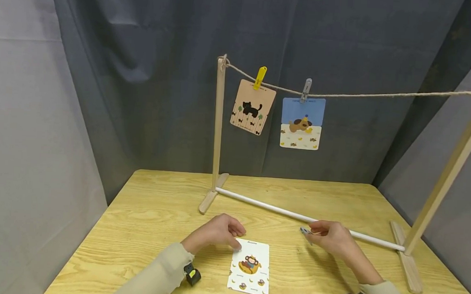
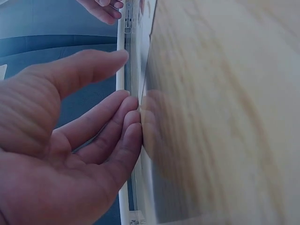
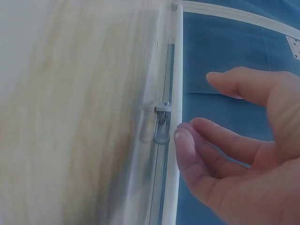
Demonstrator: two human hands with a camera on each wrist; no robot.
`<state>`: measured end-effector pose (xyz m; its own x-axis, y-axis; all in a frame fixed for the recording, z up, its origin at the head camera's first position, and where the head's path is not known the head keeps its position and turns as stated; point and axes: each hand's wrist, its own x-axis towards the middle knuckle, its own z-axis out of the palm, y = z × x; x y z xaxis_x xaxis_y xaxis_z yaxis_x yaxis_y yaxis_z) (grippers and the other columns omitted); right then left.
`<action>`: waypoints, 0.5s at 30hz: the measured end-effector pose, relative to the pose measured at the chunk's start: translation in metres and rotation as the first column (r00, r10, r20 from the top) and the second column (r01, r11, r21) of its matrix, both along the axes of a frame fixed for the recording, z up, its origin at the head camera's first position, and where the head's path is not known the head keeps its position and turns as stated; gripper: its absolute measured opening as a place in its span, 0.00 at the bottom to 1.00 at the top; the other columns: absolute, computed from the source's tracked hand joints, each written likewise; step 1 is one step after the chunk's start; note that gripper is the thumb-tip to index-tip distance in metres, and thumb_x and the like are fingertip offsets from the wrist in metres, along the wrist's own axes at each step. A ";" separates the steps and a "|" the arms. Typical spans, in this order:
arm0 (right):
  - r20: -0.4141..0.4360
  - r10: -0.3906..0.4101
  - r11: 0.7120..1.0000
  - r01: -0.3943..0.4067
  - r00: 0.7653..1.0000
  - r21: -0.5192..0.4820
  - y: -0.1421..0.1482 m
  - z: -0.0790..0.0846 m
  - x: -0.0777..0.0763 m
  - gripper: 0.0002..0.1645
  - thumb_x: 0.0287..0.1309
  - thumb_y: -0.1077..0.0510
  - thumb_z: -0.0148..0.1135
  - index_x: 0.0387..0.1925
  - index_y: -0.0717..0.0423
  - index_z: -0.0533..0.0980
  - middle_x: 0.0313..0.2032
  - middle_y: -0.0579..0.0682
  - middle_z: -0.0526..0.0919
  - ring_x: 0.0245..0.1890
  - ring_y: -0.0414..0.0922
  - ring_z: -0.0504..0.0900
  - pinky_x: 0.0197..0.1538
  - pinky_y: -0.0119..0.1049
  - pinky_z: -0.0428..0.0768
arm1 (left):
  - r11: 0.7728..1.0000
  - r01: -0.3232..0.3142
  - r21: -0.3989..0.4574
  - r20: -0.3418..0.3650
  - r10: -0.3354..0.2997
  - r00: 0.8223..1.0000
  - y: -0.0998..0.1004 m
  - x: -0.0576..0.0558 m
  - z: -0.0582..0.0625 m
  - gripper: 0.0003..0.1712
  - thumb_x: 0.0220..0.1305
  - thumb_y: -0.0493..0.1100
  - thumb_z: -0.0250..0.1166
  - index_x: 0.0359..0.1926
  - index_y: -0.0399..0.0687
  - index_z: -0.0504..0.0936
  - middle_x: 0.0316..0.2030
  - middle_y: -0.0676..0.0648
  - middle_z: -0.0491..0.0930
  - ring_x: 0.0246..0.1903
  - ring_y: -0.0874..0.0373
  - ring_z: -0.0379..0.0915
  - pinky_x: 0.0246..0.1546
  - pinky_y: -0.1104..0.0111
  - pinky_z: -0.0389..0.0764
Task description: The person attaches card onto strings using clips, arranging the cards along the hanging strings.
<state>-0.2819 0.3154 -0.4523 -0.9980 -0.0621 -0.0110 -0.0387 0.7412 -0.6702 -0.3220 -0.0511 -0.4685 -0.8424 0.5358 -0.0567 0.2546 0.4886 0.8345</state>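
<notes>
From here, the left hand, loosely relaxed, is at the monkey card on the counter; the right hand, thumb and fingers parted, nears a grey clip.

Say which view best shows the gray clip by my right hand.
Right wrist: the gray clip looks largest there, uncovered. The head view shows it smaller, by the right hand; the left wrist view, small near the top.
</notes>
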 end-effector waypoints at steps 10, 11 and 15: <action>0.035 -0.005 0.999 0.003 0.999 0.039 0.007 -0.001 -0.002 0.37 0.60 0.44 0.75 0.62 0.64 0.78 0.54 0.61 0.85 0.51 0.57 0.84 0.45 0.48 0.84 | 0.998 0.020 -0.057 -0.009 -0.020 1.000 0.001 0.002 0.001 0.23 0.46 0.36 0.84 0.46 0.44 0.88 0.40 0.51 0.85 0.40 0.58 0.77 0.44 0.67 0.79; 0.036 -0.004 0.999 0.002 0.999 0.045 0.007 -0.001 -0.002 0.38 0.60 0.44 0.75 0.62 0.64 0.78 0.54 0.61 0.84 0.51 0.57 0.84 0.45 0.48 0.84 | 0.998 0.021 -0.061 -0.010 -0.022 1.000 0.002 0.002 0.002 0.23 0.46 0.36 0.84 0.46 0.44 0.88 0.40 0.51 0.85 0.40 0.57 0.77 0.44 0.66 0.79; 0.053 0.003 0.999 -0.006 0.999 0.046 0.009 -0.002 -0.003 0.37 0.59 0.45 0.76 0.62 0.65 0.78 0.53 0.61 0.85 0.50 0.56 0.84 0.43 0.46 0.84 | 0.996 0.021 -0.091 -0.025 -0.023 0.999 0.002 0.003 0.002 0.23 0.45 0.36 0.85 0.45 0.46 0.88 0.39 0.52 0.84 0.39 0.59 0.76 0.43 0.67 0.79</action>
<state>-0.2847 0.3246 -0.4545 -0.9957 -0.0648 -0.0664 -0.0078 0.7715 -0.6361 -0.3185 -0.0490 -0.4661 -0.8325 0.5477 -0.0838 0.2874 0.5562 0.7798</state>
